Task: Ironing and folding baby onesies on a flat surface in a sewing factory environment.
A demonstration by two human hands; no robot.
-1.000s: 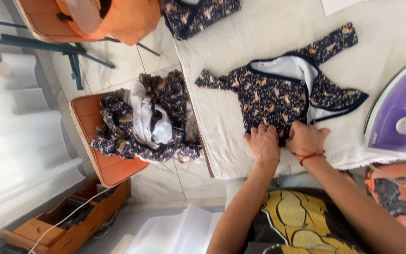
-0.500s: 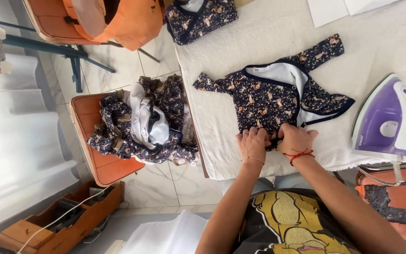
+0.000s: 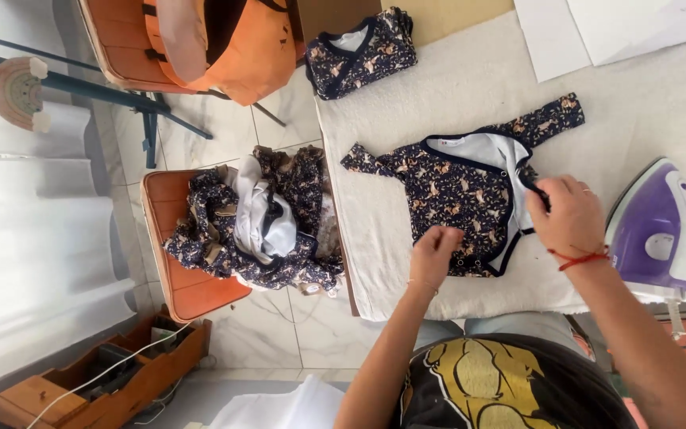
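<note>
Dark navy baby bodysuit with small animal print and white lining (image 3: 458,187) lying flat and face up on the white padded cloth of the ironing table (image 3: 470,87), sleeves spread left and far right, neck opening toward the far side. Left hand (image 3: 433,253) closed in a loose fist on the near left hem of the garment, fingers curled under, seemingly pinching the fabric edge though the grip itself is hidden. Right hand (image 3: 569,214) on the right front flap, thumb and fingers pinched shut on the dark trimmed edge. Judged advisable: keep both pinches on the binding, draw the flap across evenly, and smooth outward so the lining does not bunch. Purple and white steam iron (image 3: 660,234) standing just right of the right hand, near enough to be knocked by a wide sweep of the wrist. Left table edge close to the garment's left sleeve; orange plastic chair (image 3: 192,290) beyond it, piled with matching printed clothes (image 3: 260,222). One folded matching bodysuit (image 3: 361,52) at the far left corner of the table. Open cloth far of the garment, with white paper sheets (image 3: 597,28) at the far right.
</note>
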